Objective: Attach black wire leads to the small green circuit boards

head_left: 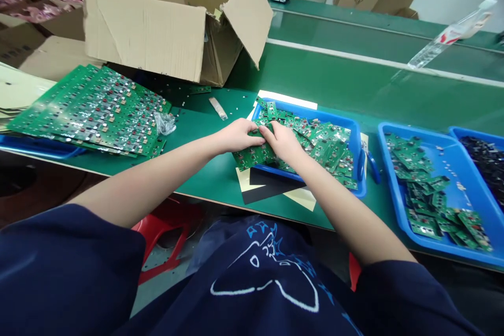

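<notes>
I see the left hand and right hand both gripping a green circuit board panel at the near left corner of a blue tray heaped with small boards. Right of it I make out blue-handled pliers; left, stacked panels, an open cardboard box beyond.

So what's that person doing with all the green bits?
Their left hand and right hand are holding a green circuit board together, at the left edge of a blue tray full of small boards. To the right, a second blue tray holds more small boards. On the left lies a stack of bigger boards, near a big open cardboard box.
</notes>
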Demonstrator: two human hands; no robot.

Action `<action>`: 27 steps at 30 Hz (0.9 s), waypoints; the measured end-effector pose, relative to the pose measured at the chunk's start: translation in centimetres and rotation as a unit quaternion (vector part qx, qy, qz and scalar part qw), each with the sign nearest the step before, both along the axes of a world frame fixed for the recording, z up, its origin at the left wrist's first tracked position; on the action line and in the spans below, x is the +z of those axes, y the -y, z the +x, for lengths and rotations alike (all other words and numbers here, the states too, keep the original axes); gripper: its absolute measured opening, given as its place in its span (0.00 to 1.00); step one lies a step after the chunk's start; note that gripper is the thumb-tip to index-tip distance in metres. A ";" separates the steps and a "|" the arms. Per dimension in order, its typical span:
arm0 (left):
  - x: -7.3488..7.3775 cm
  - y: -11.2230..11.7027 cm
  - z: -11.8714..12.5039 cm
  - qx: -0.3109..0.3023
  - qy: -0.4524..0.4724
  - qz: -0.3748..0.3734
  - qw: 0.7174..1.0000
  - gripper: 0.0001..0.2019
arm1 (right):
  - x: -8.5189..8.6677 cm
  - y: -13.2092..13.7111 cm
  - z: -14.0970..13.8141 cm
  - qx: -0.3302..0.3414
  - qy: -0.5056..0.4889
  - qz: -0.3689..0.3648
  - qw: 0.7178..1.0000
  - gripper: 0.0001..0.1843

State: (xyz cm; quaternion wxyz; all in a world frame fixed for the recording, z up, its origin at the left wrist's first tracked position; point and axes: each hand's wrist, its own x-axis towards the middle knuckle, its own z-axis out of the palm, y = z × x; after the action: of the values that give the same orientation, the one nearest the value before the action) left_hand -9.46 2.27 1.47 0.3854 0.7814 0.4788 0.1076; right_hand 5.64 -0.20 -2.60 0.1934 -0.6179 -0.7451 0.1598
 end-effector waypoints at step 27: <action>1.5 -1.6 0.1 -0.041 0.070 -0.068 0.994 0.26 | 2.5 0.5 1.2 0.001 -0.075 0.011 0.997 0.21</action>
State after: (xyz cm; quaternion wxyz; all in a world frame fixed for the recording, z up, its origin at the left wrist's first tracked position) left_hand -9.40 3.83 3.00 0.4741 0.7632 0.4243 0.1132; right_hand 6.87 -0.71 -0.10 0.2555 -0.6011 -0.7309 0.1981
